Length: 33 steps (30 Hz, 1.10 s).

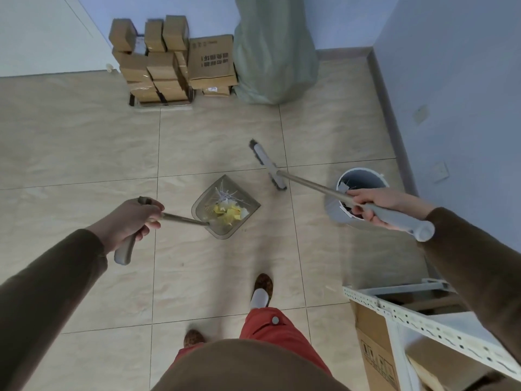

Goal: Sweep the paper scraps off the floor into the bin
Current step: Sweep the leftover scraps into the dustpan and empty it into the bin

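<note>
A grey translucent dustpan (248, 206) sits at the floor's centre, holding yellow and white paper scraps (229, 211). My left hand (131, 221) grips the dustpan's long handle at its grey top end. My right hand (379, 204) is closed round the grey broom handle. The broom head (267, 165) lies angled just beyond and right of the dustpan, apart from it. A round bin (359, 179) with a white rim stands on the floor under my right hand, partly hidden by it; some scraps show inside.
Stacked cardboard boxes (169, 60) and a tall green sack (272, 52) stand against the far wall. A white metal shelf frame (423, 317) with a cardboard box (372, 342) is at near right. My feet in slippers (262, 289) are below the dustpan.
</note>
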Each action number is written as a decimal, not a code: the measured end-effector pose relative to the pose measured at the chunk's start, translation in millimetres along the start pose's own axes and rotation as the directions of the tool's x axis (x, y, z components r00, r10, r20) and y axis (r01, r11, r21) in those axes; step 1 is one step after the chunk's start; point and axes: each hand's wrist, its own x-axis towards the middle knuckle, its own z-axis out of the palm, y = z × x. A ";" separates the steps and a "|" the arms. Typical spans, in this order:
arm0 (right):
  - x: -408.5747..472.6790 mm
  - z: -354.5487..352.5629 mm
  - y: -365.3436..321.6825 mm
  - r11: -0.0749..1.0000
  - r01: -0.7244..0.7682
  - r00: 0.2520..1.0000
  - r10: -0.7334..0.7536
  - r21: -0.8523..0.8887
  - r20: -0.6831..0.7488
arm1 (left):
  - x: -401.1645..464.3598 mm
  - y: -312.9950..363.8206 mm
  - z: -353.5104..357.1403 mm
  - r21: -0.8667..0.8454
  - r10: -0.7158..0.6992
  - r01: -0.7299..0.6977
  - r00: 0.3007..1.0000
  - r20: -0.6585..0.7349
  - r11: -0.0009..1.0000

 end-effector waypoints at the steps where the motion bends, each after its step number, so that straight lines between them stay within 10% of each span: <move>1: 9.6 -2.6 -0.3 0.998 0.028 0.999 -0.030 -0.049 -0.040 | 3.6 7.1 5.8 0.019 -0.004 0.004 1.000 0.011 1.000; 11: 109.7 82.9 32.0 0.876 0.050 0.967 -0.163 -0.481 -0.198 | 40.1 66.2 61.9 0.146 -0.082 0.077 0.996 0.031 0.986; 21: -12.7 72.0 76.4 0.961 0.003 1.000 -0.001 -0.275 0.007 | 46.9 70.9 56.1 0.133 -0.109 0.096 0.990 0.090 0.986; 33: -49.5 101.4 125.4 0.970 0.068 0.994 -0.044 0.234 -0.104 | 30.4 28.0 22.5 -0.119 -0.055 0.110 0.920 0.388 0.987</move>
